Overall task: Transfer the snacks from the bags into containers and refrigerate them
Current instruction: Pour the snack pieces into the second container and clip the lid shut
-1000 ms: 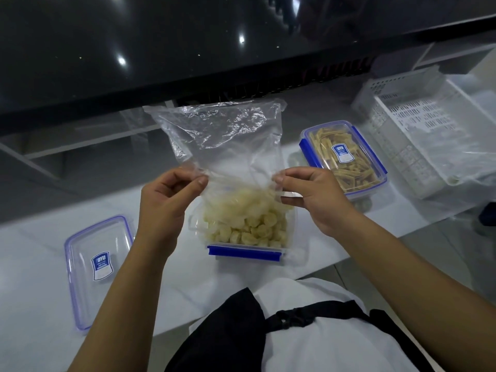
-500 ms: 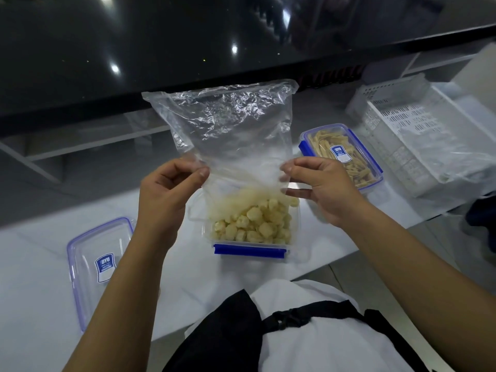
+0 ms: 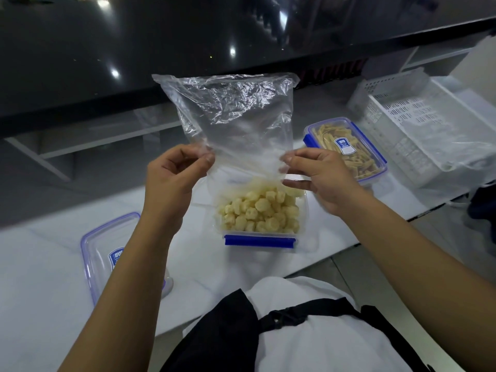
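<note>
Both hands pinch the clear plastic bag (image 3: 236, 122) upside down over the open container (image 3: 261, 213): the left hand (image 3: 171, 181) has thumb and forefinger closed on the bag's left edge, the right hand (image 3: 316, 181) holds the right edge in the same sort of grip, its lower fingers spread loose. The bag looks emptied, and the pale puffed snacks (image 3: 257, 208) lie heaped in the container, which sits on the white worktop (image 3: 40, 277) with its blue clasp (image 3: 259, 241) toward the person. The heap seems about level with the rim, so the likeliest trouble is a piece rolling over the side if the bag's mouth drags across the pile as it comes away; a quick sideways pull could also flick crumbs or a clinging piece onto the worktop. A high heap may keep the loose lid (image 3: 107, 253) from seating, and pressing it down hard would crush the snacks. That lid lies well to the left, partly under the left forearm, so a dropped elbow could shove it. The container stands near the worktop's front edge, with the floor showing below to the right, and a careless nudge toward the person risks tipping it off. To the right, a closed container of stick snacks (image 3: 346, 151) stands just beside the right hand, and a white slotted basket (image 3: 418, 122) beyond it narrows that side. The freest room is straight up and toward the left rear.
</note>
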Motion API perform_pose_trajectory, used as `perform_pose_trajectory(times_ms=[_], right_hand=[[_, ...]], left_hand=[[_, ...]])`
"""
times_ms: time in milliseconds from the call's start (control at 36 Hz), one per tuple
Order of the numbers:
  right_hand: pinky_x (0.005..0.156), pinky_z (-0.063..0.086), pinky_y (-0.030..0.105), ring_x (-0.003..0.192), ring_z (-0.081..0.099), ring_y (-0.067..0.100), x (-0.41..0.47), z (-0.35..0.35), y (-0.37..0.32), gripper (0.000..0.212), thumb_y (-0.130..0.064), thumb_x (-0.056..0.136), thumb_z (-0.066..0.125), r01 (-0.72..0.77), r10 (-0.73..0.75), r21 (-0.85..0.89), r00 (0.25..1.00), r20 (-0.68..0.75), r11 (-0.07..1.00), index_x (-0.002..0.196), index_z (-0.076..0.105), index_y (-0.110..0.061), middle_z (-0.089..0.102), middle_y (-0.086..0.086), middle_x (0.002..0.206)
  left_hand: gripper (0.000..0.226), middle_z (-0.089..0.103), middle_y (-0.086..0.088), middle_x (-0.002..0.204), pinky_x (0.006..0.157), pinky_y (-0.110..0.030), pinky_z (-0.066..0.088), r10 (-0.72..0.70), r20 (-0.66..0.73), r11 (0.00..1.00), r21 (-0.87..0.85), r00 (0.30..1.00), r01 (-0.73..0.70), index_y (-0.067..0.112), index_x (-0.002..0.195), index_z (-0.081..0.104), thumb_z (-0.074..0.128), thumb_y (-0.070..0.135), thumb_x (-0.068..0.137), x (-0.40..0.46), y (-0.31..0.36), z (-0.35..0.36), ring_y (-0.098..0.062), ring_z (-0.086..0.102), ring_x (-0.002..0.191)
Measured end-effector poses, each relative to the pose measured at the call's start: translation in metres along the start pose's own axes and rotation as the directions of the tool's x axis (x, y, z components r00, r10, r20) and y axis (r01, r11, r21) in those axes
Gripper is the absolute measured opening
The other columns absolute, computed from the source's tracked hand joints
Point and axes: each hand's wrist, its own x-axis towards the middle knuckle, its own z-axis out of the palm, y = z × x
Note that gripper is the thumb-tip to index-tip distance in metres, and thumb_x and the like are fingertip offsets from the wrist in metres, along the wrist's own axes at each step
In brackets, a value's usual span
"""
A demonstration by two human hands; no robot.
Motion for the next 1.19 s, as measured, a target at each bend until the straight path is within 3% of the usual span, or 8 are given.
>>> perform_pose_trajectory(times_ms=[444,611,722,833,972,1028,1111,1194], right_hand=[[0.078,0.063,0.041,0.082,0.07,0.02,-0.01,0.008,-0.018,0.007,-0.01,0.092,0.07,0.094,-0.093,-0.046,0.995,0.02,0.995,0.091,0.076,-0.009,0.072,0.008,0.083],[0.071,0.06,0.029,0.08,0.071,0.014,-0.01,0.01,-0.027,0.011,-0.007,0.088,0.073,0.187,-0.189,-0.074,0.982,-0.021,0.98,0.082,0.078,-0.014,0.075,0.004,0.084],[0.085,0.061,0.039,0.09,0.071,0.018,-0.012,0.004,-0.034,0.005,-0.01,0.088,0.073,0.225,-0.231,-0.1,0.972,-0.046,0.969,0.087,0.078,-0.012,0.076,0.007,0.09],[0.096,0.056,0.047,0.097,0.069,0.022,-0.017,0.003,-0.033,0.011,-0.01,0.09,0.071,0.187,-0.205,-0.201,0.976,-0.073,0.962,0.097,0.076,-0.004,0.075,0.008,0.098],[0.071,0.053,0.015,0.072,0.067,0.0,-0.025,-0.016,-0.037,0.01,-0.007,0.088,0.074,0.323,-0.344,-0.233,0.937,-0.057,0.917,0.084,0.077,-0.017,0.073,-0.012,0.073],[0.069,0.055,0.018,0.071,0.069,0.005,-0.025,-0.024,-0.04,0.011,-0.005,0.087,0.074,0.328,-0.361,-0.275,0.929,-0.078,0.904,0.082,0.077,-0.015,0.074,-0.009,0.072],[0.078,0.059,0.042,0.08,0.071,0.03,-0.024,-0.047,-0.041,0.004,-0.01,0.087,0.076,0.246,-0.301,-0.279,0.938,-0.171,0.928,0.087,0.078,-0.007,0.076,0.014,0.09],[0.069,0.057,0.025,0.074,0.071,0.01,-0.028,-0.082,-0.045,0.016,-0.013,0.084,0.079,0.292,-0.365,-0.299,0.903,-0.227,0.908,0.077,0.08,-0.027,0.077,-0.004,0.081]], left_hand=[[0.011,0.076,0.007,0.088,0.073,-0.024,0.055,0.076,0.04,0.997,-0.01,0.996,-0.076,0.024,0.081,0.074,0.075,0.014,0.084,0.004,0.015,-0.009,-0.01,0.068,0.082],[0.016,0.077,0.003,0.091,0.073,-0.032,0.059,0.032,0.051,0.999,0.006,0.998,-0.032,0.028,0.078,0.074,0.074,0.016,0.087,0.014,0.023,-0.006,-0.017,0.07,0.086],[0.016,0.077,0.002,0.092,0.077,-0.041,0.062,0.044,0.075,0.999,-0.03,0.996,-0.042,0.028,0.079,0.075,0.073,0.016,0.089,0.018,0.03,-0.005,-0.017,0.073,0.087],[0.01,0.075,0.0,0.088,0.072,-0.033,0.061,-0.023,0.04,1.0,-0.002,0.999,0.024,0.02,0.084,0.073,0.07,0.014,0.093,0.018,0.028,0.004,-0.018,0.072,0.085],[0.015,0.075,0.0,0.089,0.07,-0.03,0.06,-0.039,0.081,0.998,-0.044,0.996,0.043,0.018,0.091,0.074,0.074,0.029,0.081,0.018,0.027,0.017,-0.019,0.073,0.085],[0.02,0.075,-0.001,0.09,0.071,-0.03,0.06,-0.066,0.099,0.997,-0.03,0.993,0.069,0.017,0.091,0.073,0.073,0.032,0.077,0.02,0.024,0.03,-0.019,0.072,0.085],[0.023,0.075,-0.005,0.092,0.07,-0.03,0.059,-0.133,0.1,0.99,-0.04,0.986,0.138,0.017,0.092,0.075,0.073,0.032,0.075,0.026,0.016,0.055,-0.02,0.072,0.086],[0.019,0.075,-0.005,0.091,0.065,-0.029,0.059,-0.16,0.152,0.981,-0.087,0.975,0.175,0.018,0.094,0.077,0.075,0.028,0.078,0.033,0.008,0.089,-0.019,0.072,0.084]])
